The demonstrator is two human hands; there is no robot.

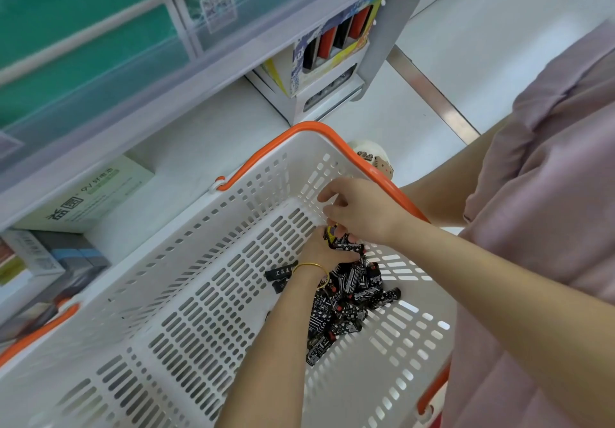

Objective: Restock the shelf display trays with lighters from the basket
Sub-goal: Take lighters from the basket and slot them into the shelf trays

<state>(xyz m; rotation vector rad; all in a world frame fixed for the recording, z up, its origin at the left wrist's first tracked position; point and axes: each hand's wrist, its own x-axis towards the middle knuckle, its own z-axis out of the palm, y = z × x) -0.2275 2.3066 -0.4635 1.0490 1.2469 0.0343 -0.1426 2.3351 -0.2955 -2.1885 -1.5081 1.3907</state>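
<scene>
A pale grey metal shelf unit [199, 71] ran across the upper left. Below it, tilted against the person's pink garment [549, 194], was one white slotted plastic basket [166, 327] with two orange handles: one arched over its far rim [319, 128] and one hung along its near rim [33, 331].

At the end of the shelf stood one printed cardboard display tray [332, 68] holding four upright lighters in a row, two black and two red, alternating. On the lower shelf lay one pale green box [100, 191] marked 9V, with a few white and grey boxes beside it, too blurred to count.

The black, white-patterned lighters [346, 297] lay heaped in the basket's right corner, too tangled for an exact count. Two more [279, 273] lay just apart from the heap on its left, by the left wrist.

Both hands were inside the basket above the heap. The left hand [319, 248] had its fingers closed round a small bunch of the lighters. The right hand [362, 211] was just above it, fingers curled down and pinching the top of that bunch. One thin gold bangle [312, 265] circled the left wrist.
</scene>
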